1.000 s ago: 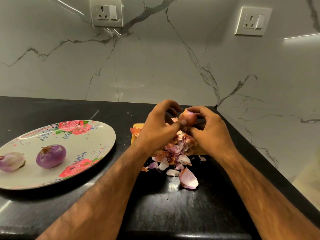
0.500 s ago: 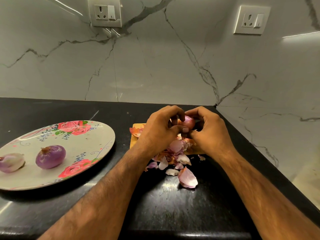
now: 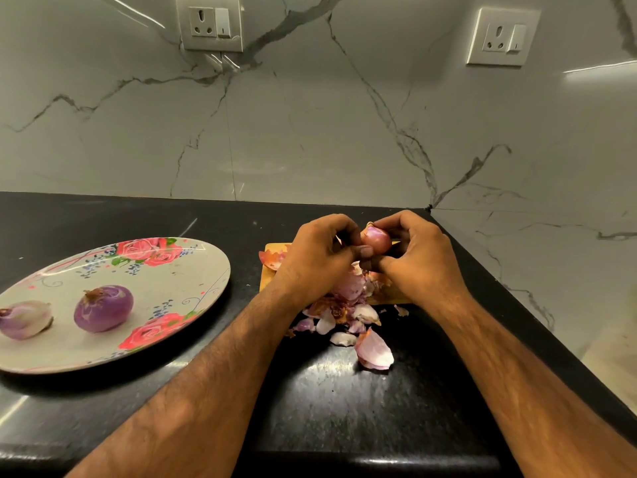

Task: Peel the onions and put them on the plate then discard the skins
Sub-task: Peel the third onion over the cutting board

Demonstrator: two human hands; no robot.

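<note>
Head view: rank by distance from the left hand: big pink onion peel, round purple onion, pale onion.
1. Big pink onion peel: black counter, close by the left hand.
2. Round purple onion: leftward, on the floral plate.
3. Pale onion: plate's far left edge.

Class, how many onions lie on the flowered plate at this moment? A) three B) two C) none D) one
B: a purple onion and a paler onion lie on the plate; the third onion is off it, held between the left hand and right hand.
</note>
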